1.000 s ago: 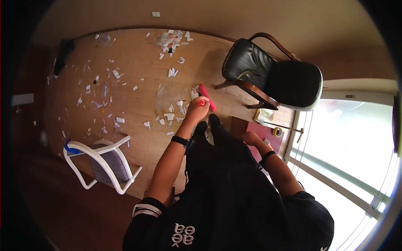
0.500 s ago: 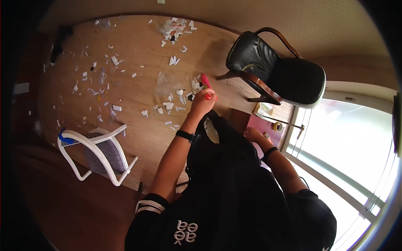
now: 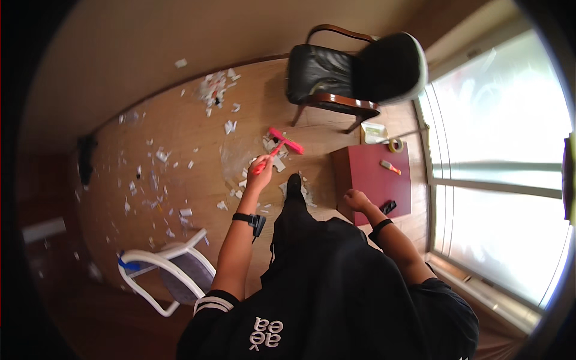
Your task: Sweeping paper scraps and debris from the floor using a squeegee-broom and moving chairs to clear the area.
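Observation:
My left hand [image 3: 261, 170] is closed around the handle of a red hand brush [image 3: 287, 140]. The brush's wide head points away from me, over or on scraps of white paper [image 3: 278, 162] on the wooden floor. Whether its bristles touch the floor, I cannot tell. My right hand [image 3: 357, 200] is curled shut beside the left edge of a dark red cabinet [image 3: 372, 171], with nothing visible in it. My black shoe [image 3: 294, 187] stands among the scraps, close to the brush.
A black armchair [image 3: 321, 72] stands at the far right, by the wall. On the cabinet lie a tape roll [image 3: 396, 145], an orange-and-white tool [image 3: 390, 167] and a black object [image 3: 389, 207]. A white-framed chair [image 3: 174, 270] is at left. More litter [image 3: 215, 90] covers the floor.
My view has turned, bringing the cabinet top and my shoe into sight. The brush now lies crosswise with its whole head showing. My left hand keeps its grip; my right stays by the cabinet.

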The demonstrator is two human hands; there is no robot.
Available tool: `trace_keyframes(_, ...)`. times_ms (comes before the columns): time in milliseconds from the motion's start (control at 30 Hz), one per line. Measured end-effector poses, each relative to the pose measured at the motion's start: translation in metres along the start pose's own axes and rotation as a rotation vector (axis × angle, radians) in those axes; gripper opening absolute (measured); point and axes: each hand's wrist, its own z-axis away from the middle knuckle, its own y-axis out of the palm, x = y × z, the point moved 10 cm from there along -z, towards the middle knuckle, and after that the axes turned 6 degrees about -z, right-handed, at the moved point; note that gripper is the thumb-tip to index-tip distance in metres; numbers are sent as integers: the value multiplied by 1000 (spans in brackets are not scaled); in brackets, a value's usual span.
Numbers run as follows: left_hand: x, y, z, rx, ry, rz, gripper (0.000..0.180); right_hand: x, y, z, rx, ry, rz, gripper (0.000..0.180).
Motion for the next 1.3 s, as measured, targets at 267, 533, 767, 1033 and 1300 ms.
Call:
trace_keyframes(267,-12,35,81,45,102,99,26,-112,80,114,-224,129,-310,35)
trace_keyframes(533,-61,64,201,192,97,0,26,-213,220,249,-185,368,-490,36)
trace_keyframes(767,-70,102,256,450,123,-179,20,-231,279,303,-111,471,-577,41)
trace_keyframes(1033,-34,120,272,558,52,-56,18,-224,295,295,-236,469,-670,39)
trace_keyframes(1300,26,121,261,706,229,-131,15,-173,306,279,-180,536,-626,37)
